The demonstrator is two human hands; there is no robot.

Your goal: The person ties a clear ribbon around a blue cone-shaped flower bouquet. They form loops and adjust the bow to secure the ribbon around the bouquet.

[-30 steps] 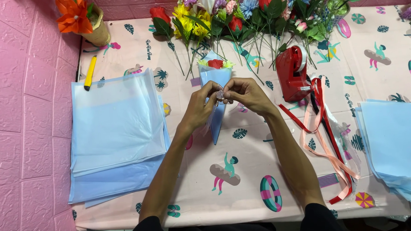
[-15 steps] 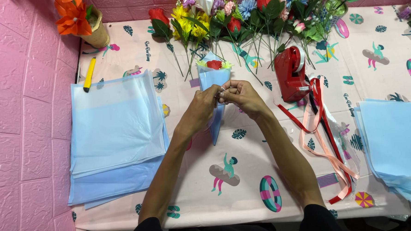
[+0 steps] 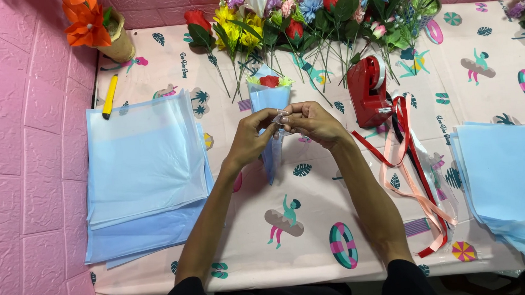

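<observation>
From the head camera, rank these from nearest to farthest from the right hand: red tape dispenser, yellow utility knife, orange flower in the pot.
From the right hand:
1. Red tape dispenser, just to its right on the table.
2. Yellow utility knife, far left, above the blue paper stack.
3. Orange flower, in the pot at the far back-left corner.

the small clear strip of tape (image 3: 281, 115) pinched between the left hand (image 3: 251, 136) and right hand (image 3: 311, 120) looks like thin shiny plastic. the little blue cone (image 3: 269, 115) under the hands is soft, matt paper, a bit see-through. the stack of blue sheets (image 3: 145, 170) is the same thin, smooth paper. the red tape holder (image 3: 368, 92) is hard, glossy plastic. the ribbons (image 3: 414, 164) look silky and shiny. the table cover (image 3: 314, 239) is smooth with a printed pattern. the pink wall (image 3: 27, 163) looks bumpy, like soft foam bricks. the flowers (image 3: 304, 16) look like cloth or plastic.
</observation>
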